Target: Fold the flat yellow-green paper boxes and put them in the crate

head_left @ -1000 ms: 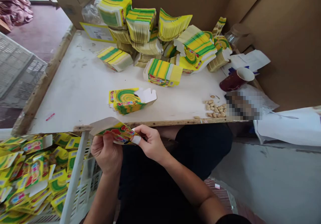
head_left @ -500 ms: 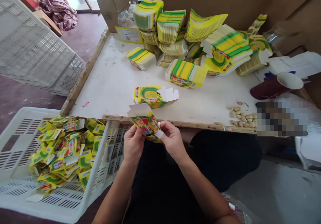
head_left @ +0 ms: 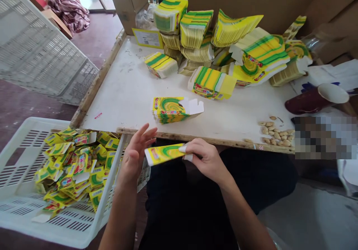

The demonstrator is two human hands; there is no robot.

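A small yellow-and-green printed carton [head_left: 163, 153] is pinched at its right end by my right hand [head_left: 205, 156], over my lap and just in front of the table edge. White coverings show on the fingertips of that hand. My left hand [head_left: 138, 151] is open beside the carton's left end, fingers spread, holding nothing. Just beyond, a small stack of flat cartons [head_left: 170, 110] lies on the table [head_left: 123, 104], its white flaps pointing right. Below and to the left, a white plastic crate [head_left: 96, 220] holds many folded cartons [head_left: 81, 164].
Bundles of flat cartons [head_left: 195, 30] are piled along the back of the table. At the right are a tipped maroon mug [head_left: 303, 100] and several peanuts [head_left: 275, 134]. A cardboard box [head_left: 130, 9] stands at the back left. White crates [head_left: 41, 52] stand on the floor at left.
The carton has turned from upright to nearly flat and come nearer to me. My left hand has let go of it and opened out to the left; my right hand still holds it.
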